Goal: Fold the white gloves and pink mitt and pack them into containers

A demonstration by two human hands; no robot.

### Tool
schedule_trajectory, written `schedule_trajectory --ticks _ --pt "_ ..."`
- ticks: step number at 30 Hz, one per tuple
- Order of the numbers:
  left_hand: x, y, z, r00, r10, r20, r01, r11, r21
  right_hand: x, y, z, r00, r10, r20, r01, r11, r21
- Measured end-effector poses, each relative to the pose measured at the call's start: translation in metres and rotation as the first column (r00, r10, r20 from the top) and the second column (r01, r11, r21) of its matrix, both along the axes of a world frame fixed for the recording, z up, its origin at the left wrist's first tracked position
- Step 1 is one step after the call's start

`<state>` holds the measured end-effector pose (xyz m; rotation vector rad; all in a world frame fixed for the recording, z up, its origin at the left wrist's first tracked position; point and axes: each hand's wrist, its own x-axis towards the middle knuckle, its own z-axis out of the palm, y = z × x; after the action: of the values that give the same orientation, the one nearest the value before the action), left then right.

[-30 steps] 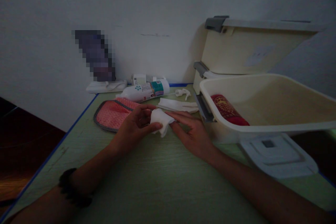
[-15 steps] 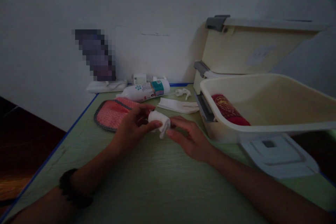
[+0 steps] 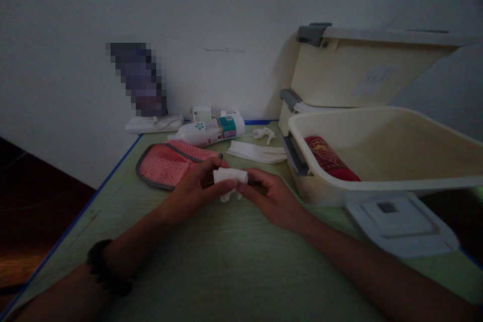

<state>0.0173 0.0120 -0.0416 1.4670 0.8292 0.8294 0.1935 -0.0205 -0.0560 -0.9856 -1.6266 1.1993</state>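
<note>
Between my two hands is a small rolled white sock (image 3: 231, 176), bunched up, with loose ends hanging below it. My left hand (image 3: 202, 181) grips its left side, thumb across the front and fingers behind. At its right end, my right hand (image 3: 273, 196) pinches the fabric between thumb and fingers. Just behind my hands, a flat, folded white sock-like piece (image 3: 256, 152) lies on the green table (image 3: 226, 261). A pink cloth (image 3: 162, 163) with a dark checked edge lies beyond my left hand.
At the back lie a white bottle (image 3: 211, 130) and a white pump head (image 3: 264, 134). On the right stands an open cream storage box (image 3: 339, 183) holding a red-and-gold roll (image 3: 330, 158). A pale plastic lid (image 3: 403, 224) lies before it. A blurred-out upright object (image 3: 139, 80) stands back left.
The white roll has turned from tilted to nearly level and come slightly lower. My right fingers have closed in on its right end.
</note>
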Motion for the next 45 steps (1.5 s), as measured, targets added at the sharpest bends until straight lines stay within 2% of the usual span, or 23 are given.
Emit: schedule_trajectory --ticks 3,8,13,17,21,25,29,31,35,37,39,42,45 --pt "-0.0007 0.0015 -0.0004 1.0 -0.006 0.006 0.006 1.0 -0.015 0.0 0.0006 -0.002 0.998 -0.041 -0.042 0.041 0.999 0.011" --pt "-0.0005 0.0019 0.001 0.997 0.071 -0.016 -0.071 0.997 0.011 -0.0001 0.0022 -0.0043 0.993 -0.098 -0.068 0.099 0.995 0.013" --pt "0.0 0.0004 0.0027 0.997 0.068 0.03 -0.068 0.998 0.015 -0.0016 0.0048 -0.0053 0.981 -0.079 -0.177 0.062 0.993 -0.098" --pt "-0.0008 0.0015 -0.0023 0.997 0.052 0.059 -0.053 0.998 0.015 -0.0013 0.0068 -0.005 0.972 -0.078 -0.223 0.041 0.986 -0.164" --pt "-0.001 0.0025 -0.0067 0.999 -0.005 0.053 0.006 1.0 -0.019 -0.0013 0.0073 -0.0048 0.973 -0.095 -0.209 0.056 0.981 -0.185" --pt "0.001 -0.0006 -0.0011 0.999 -0.025 0.034 0.027 0.999 -0.039 -0.0025 0.0064 -0.003 0.962 -0.151 -0.227 0.101 0.971 -0.217" --pt "0.0018 -0.0017 0.0026 1.0 0.017 0.009 -0.017 0.996 -0.084 -0.0022 0.0058 0.0003 0.951 -0.121 -0.286 0.055 0.972 -0.23" --pt "0.0008 -0.0003 0.0007 0.998 0.031 0.057 -0.023 0.991 -0.131 -0.0018 0.0056 0.0011 0.951 -0.088 -0.295 0.023 0.976 -0.217" --pt "-0.0021 0.0007 -0.0024 0.982 -0.056 0.18 0.1 0.964 -0.244 -0.0026 0.0043 0.0007 0.957 -0.087 -0.278 0.035 0.982 -0.186" --pt "-0.0028 -0.0009 -0.0009 0.975 -0.124 0.182 0.17 0.948 -0.267 -0.0032 0.0031 0.0005 0.966 -0.13 -0.225 0.097 0.983 -0.154" --pt "-0.0028 -0.0024 0.0014 0.976 -0.152 0.156 0.189 0.947 -0.26 -0.0035 0.0019 0.001 0.971 -0.189 -0.147 0.175 0.979 -0.106" --pt "-0.0019 -0.0024 0.0029 0.992 -0.09 0.092 0.108 0.971 -0.214 -0.0039 0.0014 0.0018 0.965 -0.246 -0.088 0.24 0.968 -0.075" --pt "-0.0012 0.0004 0.0007 0.997 0.017 0.072 -0.003 0.982 -0.19 -0.0049 0.0022 0.0016 0.963 -0.206 -0.174 0.186 0.975 -0.124"
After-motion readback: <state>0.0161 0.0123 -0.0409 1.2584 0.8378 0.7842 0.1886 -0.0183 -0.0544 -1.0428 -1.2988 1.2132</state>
